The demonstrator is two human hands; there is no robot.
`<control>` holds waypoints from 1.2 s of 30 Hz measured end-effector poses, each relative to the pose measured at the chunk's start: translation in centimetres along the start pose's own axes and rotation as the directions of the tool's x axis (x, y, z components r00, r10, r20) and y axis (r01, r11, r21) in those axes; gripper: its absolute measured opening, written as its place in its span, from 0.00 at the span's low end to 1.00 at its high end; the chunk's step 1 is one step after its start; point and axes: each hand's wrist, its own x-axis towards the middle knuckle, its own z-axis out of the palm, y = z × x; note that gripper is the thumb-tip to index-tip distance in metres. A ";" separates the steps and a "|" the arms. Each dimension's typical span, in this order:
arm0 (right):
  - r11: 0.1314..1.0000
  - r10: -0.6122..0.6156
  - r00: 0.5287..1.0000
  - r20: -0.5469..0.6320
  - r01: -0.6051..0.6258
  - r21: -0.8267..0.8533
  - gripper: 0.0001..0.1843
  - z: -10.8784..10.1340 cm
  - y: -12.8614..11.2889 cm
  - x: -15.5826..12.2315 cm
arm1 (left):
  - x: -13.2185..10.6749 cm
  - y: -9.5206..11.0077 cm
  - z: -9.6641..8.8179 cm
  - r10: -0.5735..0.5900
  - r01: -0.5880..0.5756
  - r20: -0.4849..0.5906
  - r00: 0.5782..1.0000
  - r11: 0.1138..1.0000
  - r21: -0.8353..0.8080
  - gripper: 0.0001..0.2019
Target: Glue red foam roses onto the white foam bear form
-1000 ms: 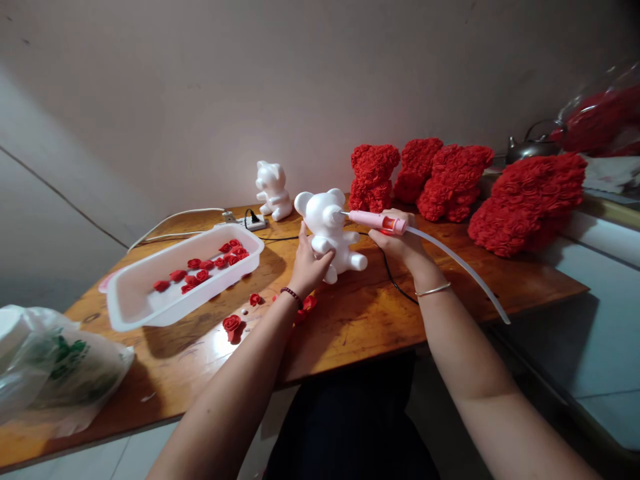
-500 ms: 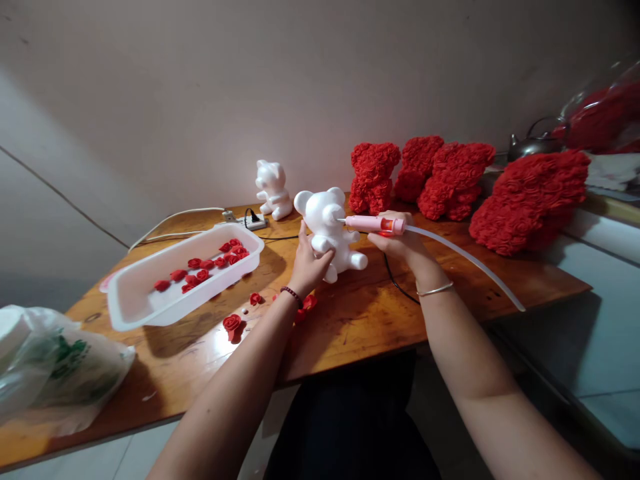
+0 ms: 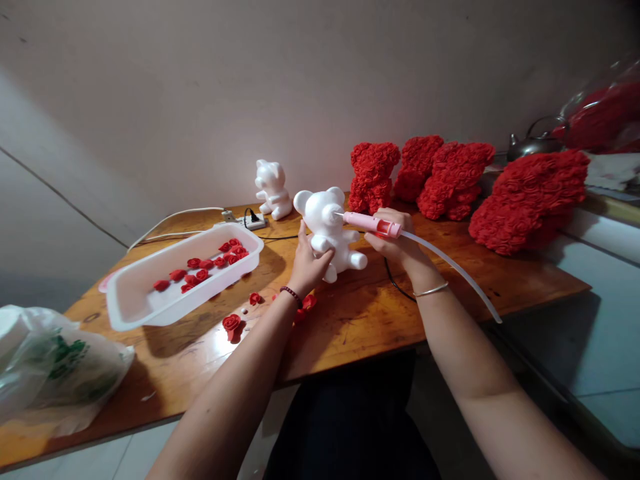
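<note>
My left hand [image 3: 311,263] grips a white foam bear [image 3: 325,227] around its belly, holding it above the wooden table [image 3: 350,327]. My right hand [image 3: 395,241] is closed around a pink hot-glue pen [image 3: 371,224], whose lit red window shows near my fingers. The pen's metal tip meets the side of the bear's head. A long translucent glue stick [image 3: 450,267] runs from the pen's rear out past the table edge. A thin black cord [image 3: 395,283] hangs below my right wrist.
A white plastic tray [image 3: 165,312] holds several red foam roses, and more lie loose [image 3: 231,325] on the table. Behind stand another foam bear [image 3: 273,190] and several rose-covered bears [image 3: 373,177]. A power strip [image 3: 253,223] sits at the back, a plastic bag [image 3: 55,370] at left.
The glue pen has shifted slightly left against the bear's head, and its glue stick has swung a little. The foam bear has hardly moved.
</note>
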 end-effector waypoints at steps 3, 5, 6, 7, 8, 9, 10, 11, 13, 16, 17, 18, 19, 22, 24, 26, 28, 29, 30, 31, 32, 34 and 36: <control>1.000 0.022 0.999 0.037 -0.022 -0.007 0.16 -0.2 -0.4 0.1 | 0.0 -0.1 0.1 0.002 -0.002 0.000 1.000 1.000 0.001 0.53; 0.999 0.041 0.998 0.055 -0.040 -0.018 0.17 -0.3 -0.6 0.1 | 0.0 -0.2 0.1 0.008 -0.008 0.003 1.000 1.000 -0.006 0.53; 0.999 0.049 0.997 0.061 -0.048 -0.023 0.17 -0.4 -0.6 0.1 | 0.0 -0.2 0.1 0.010 -0.010 0.003 1.000 1.000 -0.008 0.53; 0.998 0.059 0.996 0.065 -0.057 -0.028 0.17 -0.4 -0.7 0.2 | 0.0 -0.2 0.1 0.012 -0.012 0.002 1.000 1.000 -0.008 0.53; 0.997 0.066 0.996 0.067 -0.063 -0.033 0.18 -0.4 -0.8 0.2 | 0.0 -0.2 0.1 0.011 -0.011 -0.001 1.000 1.000 -0.005 0.53; 0.997 0.070 0.996 0.063 -0.068 -0.034 0.19 -0.4 -0.8 0.2 | -0.1 -0.2 0.1 0.010 -0.010 -0.002 1.000 1.000 -0.003 0.53; 0.997 0.072 0.996 0.057 -0.070 -0.034 0.19 -0.4 -0.9 0.2 | -0.1 -0.1 0.1 0.009 -0.009 -0.002 1.000 1.000 -0.002 0.53; 0.997 0.070 0.996 0.048 -0.069 -0.031 0.19 -0.4 -0.9 0.2 | -0.1 -0.1 0.0 0.008 -0.008 -0.002 1.000 1.000 0.000 0.52; 0.998 0.057 0.998 0.033 -0.056 -0.021 0.18 -0.3 -0.8 0.2 | -0.1 0.0 0.0 0.009 -0.009 -0.001 1.000 1.000 0.002 0.52; 0.999 0.035 0.998 0.043 -0.035 -0.009 0.16 -0.3 -0.7 0.2 | 0.0 0.0 0.1 0.003 -0.003 -0.007 1.000 1.000 0.013 0.53; 0.999 0.034 0.998 0.050 -0.034 -0.010 0.15 -0.3 -0.6 0.2 | 0.0 0.0 0.1 0.002 -0.002 -0.007 1.000 1.000 0.013 0.53; 0.999 0.038 0.998 0.053 -0.037 -0.013 0.15 -0.3 -0.6 0.2 | 0.0 0.0 0.1 0.004 -0.004 -0.005 1.000 1.000 0.011 0.53; 0.999 0.045 0.998 0.054 -0.044 -0.016 0.15 -0.3 -0.5 0.2 | 0.0 0.0 0.1 0.010 -0.010 -0.003 1.000 1.000 0.007 0.53; 0.998 0.053 0.997 0.047 -0.052 -0.019 0.15 -0.2 -0.4 0.1 | 0.0 0.1 0.0 0.027 -0.027 0.000 1.000 1.000 -0.002 0.52; 0.998 0.056 0.998 0.042 -0.056 -0.013 0.16 -0.2 -0.3 0.0 | -0.1 0.0 0.0 0.023 -0.023 0.003 1.000 1.000 -0.002 0.52; 0.997 0.073 0.996 0.041 -0.072 -0.008 0.16 -0.1 -0.3 0.0 | 0.0 -0.1 0.0 0.017 -0.017 0.003 1.000 1.000 -0.002 0.53; 0.995 0.096 0.995 0.041 -0.096 0.011 0.16 -0.2 -0.3 -0.1 | 0.0 -0.3 0.1 0.017 -0.017 0.002 1.000 1.000 -0.009 0.53; 0.994 0.106 0.994 0.042 -0.107 0.021 0.16 -0.2 -0.3 -0.2 | 0.1 -0.4 0.1 0.020 -0.020 0.001 1.000 1.000 -0.015 0.53; 0.993 0.116 0.992 0.042 -0.118 0.030 0.16 -0.2 -0.3 -0.2 | 0.1 -0.5 0.1 0.024 -0.024 0.002 1.000 1.000 -0.019 0.53; 0.991 0.125 0.991 0.044 -0.127 0.036 0.16 -0.2 -0.3 -0.2 | 0.1 -0.5 0.1 0.027 -0.027 0.002 1.000 0.999 -0.024 0.53; 0.990 0.135 0.990 0.045 -0.137 0.037 0.16 -0.2 -0.2 -0.2 | 0.1 -0.5 0.1 0.028 -0.028 0.003 1.000 0.999 -0.026 0.53; 0.988 0.146 0.988 0.041 -0.148 0.035 0.17 -0.2 -0.1 -0.3 | 0.1 -0.4 0.1 0.021 -0.021 0.002 1.000 1.000 -0.021 0.52; 0.988 0.149 0.988 0.028 -0.150 0.025 0.17 -0.2 0.2 -0.2 | 0.0 -0.1 0.0 0.008 -0.008 0.003 1.000 1.000 -0.007 0.52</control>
